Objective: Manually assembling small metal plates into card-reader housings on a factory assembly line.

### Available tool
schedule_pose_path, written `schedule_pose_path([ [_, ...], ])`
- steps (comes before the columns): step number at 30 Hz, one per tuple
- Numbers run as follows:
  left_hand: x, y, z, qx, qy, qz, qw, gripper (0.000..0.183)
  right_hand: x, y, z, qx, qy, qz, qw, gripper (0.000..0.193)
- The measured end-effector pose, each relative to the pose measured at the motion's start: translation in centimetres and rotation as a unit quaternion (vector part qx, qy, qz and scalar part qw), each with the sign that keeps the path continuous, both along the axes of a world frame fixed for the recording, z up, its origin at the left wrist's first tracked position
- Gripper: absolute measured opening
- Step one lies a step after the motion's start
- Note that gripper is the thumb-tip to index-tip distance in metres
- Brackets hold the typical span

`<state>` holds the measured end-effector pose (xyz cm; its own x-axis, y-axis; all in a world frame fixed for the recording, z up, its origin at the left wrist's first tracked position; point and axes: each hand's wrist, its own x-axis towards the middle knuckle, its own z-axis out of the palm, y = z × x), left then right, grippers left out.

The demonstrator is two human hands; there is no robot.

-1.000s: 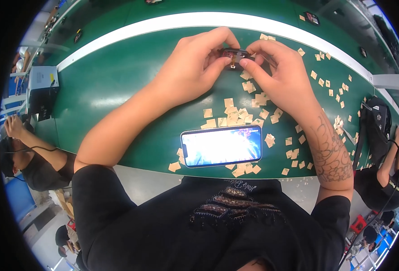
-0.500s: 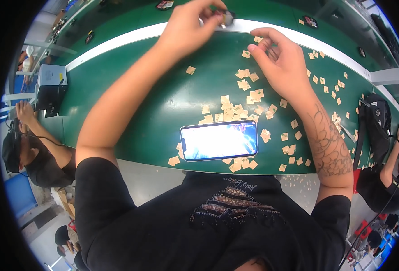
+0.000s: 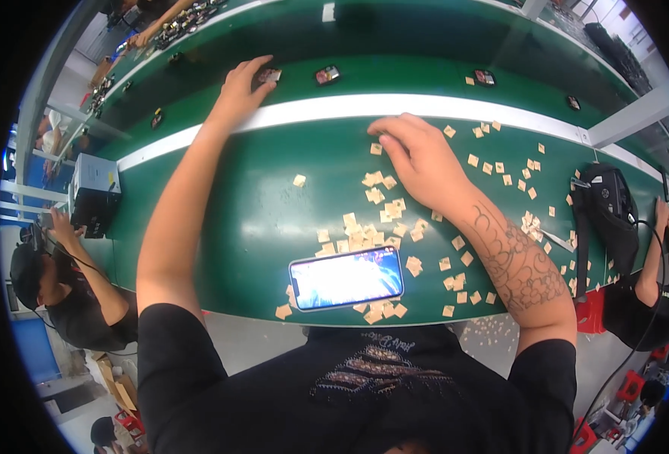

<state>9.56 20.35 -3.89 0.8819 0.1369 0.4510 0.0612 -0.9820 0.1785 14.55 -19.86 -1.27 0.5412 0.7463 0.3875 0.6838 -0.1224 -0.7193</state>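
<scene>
Left hand (image 3: 237,89) fingers rest open on a small part (image 3: 268,75) (axis unclear); right hand (image 3: 417,155) fingers pinch a tan chip (image 3: 376,148) on the green counter (image 3: 259,212).

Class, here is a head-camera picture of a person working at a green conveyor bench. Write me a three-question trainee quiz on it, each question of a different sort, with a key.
1. True or false: the left hand rests on a small dark part on the far belt, beyond the white strip.
2. What lies flat nearest the person's body? A) phone B) cup C) book
3. Fill in: the right hand presses its fingertips among small tan ______.

Key: 1 true; 2 A, the lit phone; 3 squares.
</scene>
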Motion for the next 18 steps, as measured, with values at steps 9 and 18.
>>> schedule_pose_path([
  [9,-0.1,-9.9,1.8,-0.158,-0.041,-0.149,0.975,0.044,1.1,-0.5,-0.3,0.04,-0.014,-0.016,0.999,0.021],
  [18,-7.4,-19.2,2.0,-0.18,0.061,-0.237,0.953,0.043,-0.9,-0.8,0.6,-0.11,-0.023,0.112,0.987,0.019],
])
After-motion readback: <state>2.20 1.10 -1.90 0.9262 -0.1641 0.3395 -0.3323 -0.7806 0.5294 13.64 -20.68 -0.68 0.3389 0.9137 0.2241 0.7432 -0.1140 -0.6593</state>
